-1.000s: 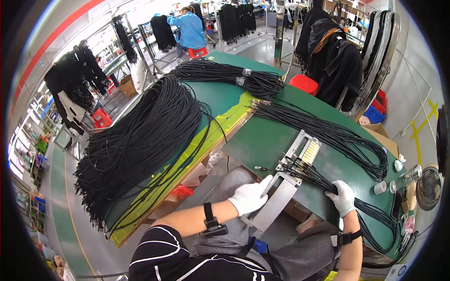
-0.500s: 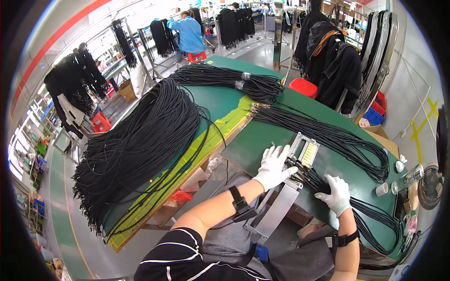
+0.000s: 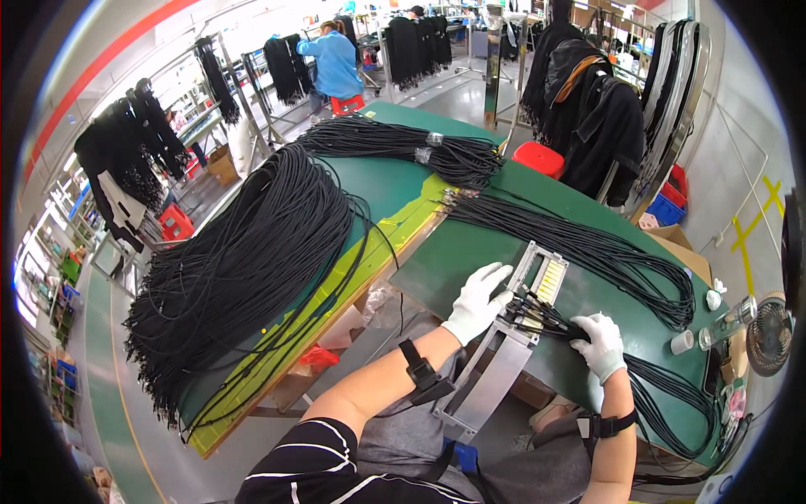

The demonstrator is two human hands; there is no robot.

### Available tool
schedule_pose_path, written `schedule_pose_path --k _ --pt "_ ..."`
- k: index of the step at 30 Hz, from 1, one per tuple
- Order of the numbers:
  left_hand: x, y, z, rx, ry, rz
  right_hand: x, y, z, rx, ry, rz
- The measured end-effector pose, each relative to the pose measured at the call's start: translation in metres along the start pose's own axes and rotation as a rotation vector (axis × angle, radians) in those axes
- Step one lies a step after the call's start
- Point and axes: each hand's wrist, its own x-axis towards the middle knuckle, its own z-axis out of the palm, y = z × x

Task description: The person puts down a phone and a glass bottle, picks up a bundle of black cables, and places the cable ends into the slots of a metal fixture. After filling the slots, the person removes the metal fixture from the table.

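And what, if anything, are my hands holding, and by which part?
Your right hand holds a bunch of black cables near one end. Whether your left hand, beside that end, grips any cannot be told.

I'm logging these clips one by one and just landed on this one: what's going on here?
A person in white gloves is handling black cables at a green table. The right hand holds a bundle of black cables, whose ends lie across a metal fixture. The left hand is at the fixture, by those ends; whether it pinches one is unclear. A large heap of cable lies to the left, with a bound bundle beyond.
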Motion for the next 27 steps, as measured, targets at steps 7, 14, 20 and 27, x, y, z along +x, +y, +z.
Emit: schedule_pose_path --k 7,14,20,27 --pt "-0.007 0.011 0.016 -0.029 -0.067 0.362 0.009 -0.03 0.001 0.045 0.114 -0.011" --pt "-0.002 0.006 -0.003 -0.129 0.137 0.074 0.02 0.004 0.004 0.442 0.003 0.029" --pt "-0.008 0.002 -0.008 -0.123 0.088 0.001 0.026 0.003 0.005 0.229 0.32 -0.002" --pt "-0.012 -0.001 -0.009 -0.065 0.034 0.043 0.027 -0.035 0.008 0.03 0.083 -0.099"
